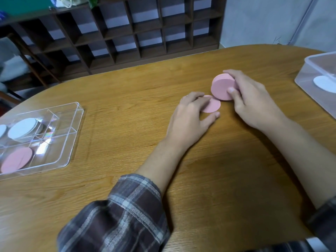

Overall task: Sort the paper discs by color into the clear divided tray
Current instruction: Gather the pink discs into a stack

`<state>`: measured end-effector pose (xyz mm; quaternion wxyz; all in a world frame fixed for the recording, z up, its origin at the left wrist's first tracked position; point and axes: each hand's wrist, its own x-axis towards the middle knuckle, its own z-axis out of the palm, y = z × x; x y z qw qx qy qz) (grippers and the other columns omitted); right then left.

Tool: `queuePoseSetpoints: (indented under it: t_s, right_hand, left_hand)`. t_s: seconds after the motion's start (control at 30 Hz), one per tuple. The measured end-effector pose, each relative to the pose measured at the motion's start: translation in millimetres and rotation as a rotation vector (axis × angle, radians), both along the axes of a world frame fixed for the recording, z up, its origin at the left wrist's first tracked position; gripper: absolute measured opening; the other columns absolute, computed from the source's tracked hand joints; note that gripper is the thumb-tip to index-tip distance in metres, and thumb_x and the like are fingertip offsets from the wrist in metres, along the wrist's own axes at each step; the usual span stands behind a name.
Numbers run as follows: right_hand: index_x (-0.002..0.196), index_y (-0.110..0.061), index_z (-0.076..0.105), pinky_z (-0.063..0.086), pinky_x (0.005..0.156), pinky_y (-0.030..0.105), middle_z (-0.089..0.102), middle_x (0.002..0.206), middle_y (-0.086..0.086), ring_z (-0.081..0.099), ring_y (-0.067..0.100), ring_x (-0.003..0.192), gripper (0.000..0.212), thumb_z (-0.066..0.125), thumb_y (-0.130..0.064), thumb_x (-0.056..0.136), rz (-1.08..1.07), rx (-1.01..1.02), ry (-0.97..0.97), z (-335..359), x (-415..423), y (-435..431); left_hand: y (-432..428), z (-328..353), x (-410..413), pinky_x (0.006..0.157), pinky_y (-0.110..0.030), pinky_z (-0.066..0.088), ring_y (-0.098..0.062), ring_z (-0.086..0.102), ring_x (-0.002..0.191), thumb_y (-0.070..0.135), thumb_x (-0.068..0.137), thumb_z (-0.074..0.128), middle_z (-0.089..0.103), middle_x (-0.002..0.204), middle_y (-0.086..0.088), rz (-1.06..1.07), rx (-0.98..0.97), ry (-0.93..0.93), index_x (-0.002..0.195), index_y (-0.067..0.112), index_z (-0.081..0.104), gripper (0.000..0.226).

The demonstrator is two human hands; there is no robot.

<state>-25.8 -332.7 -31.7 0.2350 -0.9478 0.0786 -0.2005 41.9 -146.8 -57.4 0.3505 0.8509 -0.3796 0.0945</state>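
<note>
A: Pink discs first: where is the stack point(222, 87)?
B: In the right hand point(254, 100), out past the middle of the counter point(127, 106). The stack is tipped on edge, its flat round face turned toward the camera and a little left, so the axis through the pile runs roughly level, away to the right. Its lower rim looks to be on or just above the wood; I cannot tell which.

A: How are the fingers point(231, 91) set?
B: Closed on the stack. The thumb presses the front face near its lower right, and the others wrap over the top and back.

A: And the left hand point(190, 115)?
B: Palm down just beside it, its fingers spread over a single pink disc point(211, 106) that lies flat on the counter. Fingertips rest on the disc's left part; the thumb is off it, on the wood. It pins rather than grips. That disc's far edge meets the bottom of the stack.

A: The tray point(72, 139)?
B: Well apart, at the left edge. White discs point(22, 129) fill a far compartment, pink ones point(16, 160) lie flat in a near one.

A: Anything on the right?
B: A clear box point(309, 73) with a white disc point(324, 83) inside.
</note>
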Motion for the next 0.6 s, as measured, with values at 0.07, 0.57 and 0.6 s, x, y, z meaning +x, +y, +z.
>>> queuePoseSetpoints:
  t_s: [0.07,0.57,0.6]
  right_hand:
    - [0.154,-0.03,0.037,0.044,0.102,0.05,0.057,0.134,0.007,0.051,0.03,0.125,0.049,0.044,-0.02,0.106,-0.048,-0.059,0.017,1.9,-1.4,-4.8]
    - [0.155,-0.038,0.029,0.045,0.096,0.05,0.052,0.134,0.009,0.052,0.036,0.123,0.052,0.042,-0.028,0.107,-0.131,-0.084,0.133,9.6,-3.8,0.7]
    - [0.154,-0.037,0.03,0.045,0.096,0.051,0.053,0.135,0.009,0.053,0.037,0.123,0.05,0.042,-0.027,0.107,-0.137,-0.081,0.135,9.4,-3.7,0.5]
  left_hand:
    - [0.4,0.3,-1.8,0.112,-0.036,0.044,-0.019,0.053,0.137,0.046,0.092,0.074,0.061,0.146,-0.001,-0.021,0.101,0.001,0.133,0.016,0.071,0.051]
    - [3.2,-0.6,4.0,0.105,-0.038,0.047,-0.026,0.06,0.12,0.027,0.093,0.075,0.066,0.133,-0.007,0.148,0.031,0.021,0.117,0.011,0.075,0.029]
    - [3.2,-0.2,4.9,0.099,-0.041,0.051,-0.029,0.064,0.113,0.027,0.093,0.075,0.071,0.122,-0.008,0.162,0.039,0.024,0.112,0.009,0.076,0.026]
